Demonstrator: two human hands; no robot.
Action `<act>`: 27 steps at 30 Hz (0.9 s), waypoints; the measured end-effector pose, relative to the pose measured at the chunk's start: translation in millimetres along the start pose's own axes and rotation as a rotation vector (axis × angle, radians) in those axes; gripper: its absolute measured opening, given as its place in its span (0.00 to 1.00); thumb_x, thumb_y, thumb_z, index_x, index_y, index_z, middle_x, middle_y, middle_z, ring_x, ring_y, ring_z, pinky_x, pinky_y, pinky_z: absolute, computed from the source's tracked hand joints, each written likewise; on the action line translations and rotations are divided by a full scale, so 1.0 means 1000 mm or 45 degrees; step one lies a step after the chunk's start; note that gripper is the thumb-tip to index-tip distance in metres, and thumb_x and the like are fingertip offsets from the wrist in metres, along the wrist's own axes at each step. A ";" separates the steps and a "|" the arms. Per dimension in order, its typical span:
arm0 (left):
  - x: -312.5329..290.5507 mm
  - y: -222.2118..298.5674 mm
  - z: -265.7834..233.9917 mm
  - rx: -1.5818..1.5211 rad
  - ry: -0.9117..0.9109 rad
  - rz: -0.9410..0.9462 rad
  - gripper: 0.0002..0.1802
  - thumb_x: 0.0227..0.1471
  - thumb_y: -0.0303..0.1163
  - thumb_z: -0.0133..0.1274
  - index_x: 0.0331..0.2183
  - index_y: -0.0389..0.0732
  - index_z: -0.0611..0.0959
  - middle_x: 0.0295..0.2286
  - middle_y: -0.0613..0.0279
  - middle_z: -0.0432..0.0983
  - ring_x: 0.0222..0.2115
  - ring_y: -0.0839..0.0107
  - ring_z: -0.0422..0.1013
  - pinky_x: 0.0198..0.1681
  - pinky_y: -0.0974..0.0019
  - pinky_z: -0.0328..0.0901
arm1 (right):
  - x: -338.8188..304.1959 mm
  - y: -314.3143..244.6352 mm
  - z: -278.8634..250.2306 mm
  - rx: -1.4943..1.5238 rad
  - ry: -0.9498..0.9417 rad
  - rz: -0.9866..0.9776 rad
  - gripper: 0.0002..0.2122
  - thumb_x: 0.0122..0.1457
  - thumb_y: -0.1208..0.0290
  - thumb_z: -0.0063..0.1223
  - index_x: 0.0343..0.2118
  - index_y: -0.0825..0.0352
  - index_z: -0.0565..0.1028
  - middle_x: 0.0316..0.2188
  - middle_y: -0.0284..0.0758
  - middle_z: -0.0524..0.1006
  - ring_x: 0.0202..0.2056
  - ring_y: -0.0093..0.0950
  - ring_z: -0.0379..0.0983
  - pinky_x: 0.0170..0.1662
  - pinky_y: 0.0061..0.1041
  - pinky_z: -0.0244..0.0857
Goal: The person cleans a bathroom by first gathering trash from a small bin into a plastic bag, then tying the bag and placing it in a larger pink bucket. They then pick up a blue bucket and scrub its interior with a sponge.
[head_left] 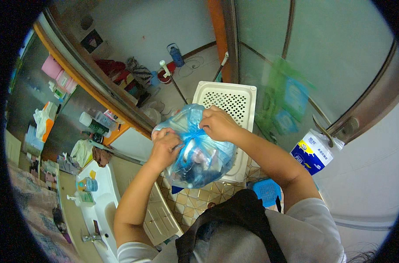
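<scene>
A full, see-through blue plastic bag (203, 164) hangs in front of me, bulging with mixed contents I cannot make out singly. Its gathered neck is at the middle of the top. My left hand (166, 144) is closed on the gathered plastic at the left. On the other side my right hand (217, 125) pinches the plastic by the neck. Behind and partly under the bag is a cream plastic rack with a perforated top (230, 98), its lower part covered by the bag and my arm.
At left are a white sink (87, 210) with bottles and a shelf with bottles (92, 125). A tissue pack (312, 151) hangs at right by frosted glass doors (339, 57). A blue stool (267, 192) stands on the tiled floor (190, 199). Beyond the doorway lies clutter.
</scene>
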State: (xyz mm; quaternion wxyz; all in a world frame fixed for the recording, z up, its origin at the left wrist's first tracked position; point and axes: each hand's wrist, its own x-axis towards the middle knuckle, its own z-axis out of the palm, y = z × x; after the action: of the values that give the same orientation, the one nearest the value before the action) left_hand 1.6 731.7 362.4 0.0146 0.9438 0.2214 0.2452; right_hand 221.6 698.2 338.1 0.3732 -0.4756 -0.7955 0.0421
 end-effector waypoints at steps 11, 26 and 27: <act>-0.033 -0.009 -0.051 -0.178 0.348 -0.299 0.12 0.34 0.29 0.53 0.28 0.41 0.76 0.30 0.64 0.71 0.36 0.65 0.61 0.42 0.64 0.51 | 0.025 -0.045 0.013 -0.510 -0.461 -0.086 0.08 0.36 0.70 0.50 0.24 0.62 0.73 0.21 0.31 0.71 0.28 0.29 0.64 0.31 0.26 0.55; -0.238 -0.174 -0.128 -0.178 0.625 -0.966 0.07 0.39 0.26 0.48 0.27 0.37 0.76 0.28 0.58 0.70 0.34 0.64 0.63 0.40 0.66 0.56 | 0.239 -0.080 -0.008 -0.495 0.367 0.252 0.13 0.42 0.68 0.44 0.33 0.64 0.71 0.28 0.45 0.71 0.32 0.42 0.67 0.37 0.34 0.60; -0.244 -0.182 -0.122 -0.176 0.602 -0.981 0.07 0.39 0.26 0.48 0.27 0.37 0.76 0.28 0.58 0.70 0.34 0.64 0.63 0.40 0.66 0.56 | 0.255 -0.072 0.000 -0.428 0.356 0.347 0.13 0.42 0.67 0.44 0.33 0.64 0.71 0.28 0.45 0.71 0.32 0.41 0.67 0.37 0.33 0.60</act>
State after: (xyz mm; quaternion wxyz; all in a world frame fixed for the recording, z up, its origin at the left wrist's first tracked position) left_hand -321.1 781.9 333.4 0.1168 0.7075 0.5366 0.4448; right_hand 100.9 859.7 509.6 0.3863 -0.6350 -0.6604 -0.1069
